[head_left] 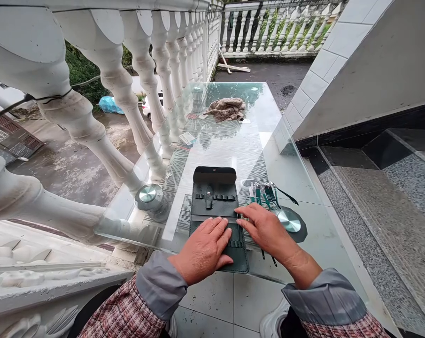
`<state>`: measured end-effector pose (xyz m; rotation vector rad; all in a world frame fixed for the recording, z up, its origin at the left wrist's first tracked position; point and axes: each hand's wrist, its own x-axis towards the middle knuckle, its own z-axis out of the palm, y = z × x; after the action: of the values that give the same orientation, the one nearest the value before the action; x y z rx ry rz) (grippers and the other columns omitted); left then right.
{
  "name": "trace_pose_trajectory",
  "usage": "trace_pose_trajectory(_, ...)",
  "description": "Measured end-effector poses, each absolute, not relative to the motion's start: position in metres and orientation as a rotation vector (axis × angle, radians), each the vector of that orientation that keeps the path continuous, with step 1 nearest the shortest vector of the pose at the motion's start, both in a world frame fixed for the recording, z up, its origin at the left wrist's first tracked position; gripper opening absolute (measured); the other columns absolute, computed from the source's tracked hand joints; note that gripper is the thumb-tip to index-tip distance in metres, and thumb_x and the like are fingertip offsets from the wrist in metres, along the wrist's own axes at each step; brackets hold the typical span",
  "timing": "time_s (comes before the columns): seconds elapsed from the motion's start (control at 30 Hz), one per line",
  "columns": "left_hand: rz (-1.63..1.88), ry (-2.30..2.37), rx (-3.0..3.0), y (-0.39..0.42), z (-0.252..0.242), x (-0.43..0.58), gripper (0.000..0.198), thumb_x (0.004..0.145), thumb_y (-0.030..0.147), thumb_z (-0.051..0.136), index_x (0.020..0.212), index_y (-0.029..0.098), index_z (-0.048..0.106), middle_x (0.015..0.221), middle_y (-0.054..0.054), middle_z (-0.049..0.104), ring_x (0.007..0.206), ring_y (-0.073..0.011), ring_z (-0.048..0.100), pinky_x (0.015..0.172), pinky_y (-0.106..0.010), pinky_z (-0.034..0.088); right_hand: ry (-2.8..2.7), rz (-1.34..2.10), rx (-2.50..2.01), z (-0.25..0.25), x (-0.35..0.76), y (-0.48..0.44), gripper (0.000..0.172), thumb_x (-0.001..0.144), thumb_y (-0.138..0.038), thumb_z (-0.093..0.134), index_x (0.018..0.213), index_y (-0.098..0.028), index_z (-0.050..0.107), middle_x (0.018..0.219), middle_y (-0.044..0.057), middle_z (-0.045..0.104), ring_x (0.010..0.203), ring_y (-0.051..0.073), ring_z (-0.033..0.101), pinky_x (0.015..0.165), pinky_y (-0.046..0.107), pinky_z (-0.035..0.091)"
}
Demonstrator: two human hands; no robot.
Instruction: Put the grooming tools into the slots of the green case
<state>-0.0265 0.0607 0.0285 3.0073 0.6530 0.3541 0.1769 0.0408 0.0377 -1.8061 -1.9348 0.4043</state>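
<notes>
A dark green case (pixel 214 206) lies unfolded on the glass table, its elastic loops and a small snap strap showing. My left hand (pixel 205 246) rests flat on its lower half with the fingers stretched out. At the case's right edge, the thumb and index finger of my right hand (pixel 263 230) are close together; anything between them is too small to name. Just beyond my right hand, several green and silver metal tools (pixel 265 193) are grouped on the glass.
The glass table (pixel 229 150) holds a crumpled brown cloth (pixel 226 109) at its far end and a small card (pixel 187 138) at the left. White balusters (pixel 88 126) run along the left side. Stone steps (pixel 377 202) rise on the right.
</notes>
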Motion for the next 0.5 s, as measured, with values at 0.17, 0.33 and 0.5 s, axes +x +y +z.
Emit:
trace_pose_trajectory(0.17,0.342,0.661,2.980,0.061,0.028,-0.026,0.061,0.079,0.050,0.061,0.122,0.009,0.049,0.132,-0.017,0.048,0.124,-0.0295,0.043,0.105,-0.044,0.034,-2.043,0.338,-1.803,0.038,0.177,0.037,0.027,0.085,-0.022,0.050,0.110,-0.020,0.061,0.092,0.006,0.060,0.084,0.019,0.060,0.072,0.031,0.048)
trace_pose_trajectory(0.33,0.344,0.656,2.982,0.061,0.028,-0.026,0.061,0.078,0.050,0.062,0.122,0.009,0.049,0.132,-0.017,0.048,0.123,-0.0300,0.044,0.105,-0.044,0.034,-2.168,0.345,-1.744,0.042,0.175,0.032,0.022,0.086,-0.021,0.048,0.102,-0.022,0.064,0.090,0.006,0.058,0.082,0.018,0.059,0.070,0.031,0.048)
trace_pose_trajectory(0.5,0.357,0.655,2.999,0.062,0.028,-0.026,0.062,0.078,0.051,0.061,0.122,0.008,0.049,0.132,-0.017,0.048,0.123,-0.0301,0.044,0.105,-0.043,0.034,-2.154,0.390,-1.674,0.041,0.180,0.027,0.021,0.086,-0.017,0.045,0.097,-0.022,0.063,0.089,0.005,0.058,0.082,0.017,0.058,0.073,0.031,0.048)
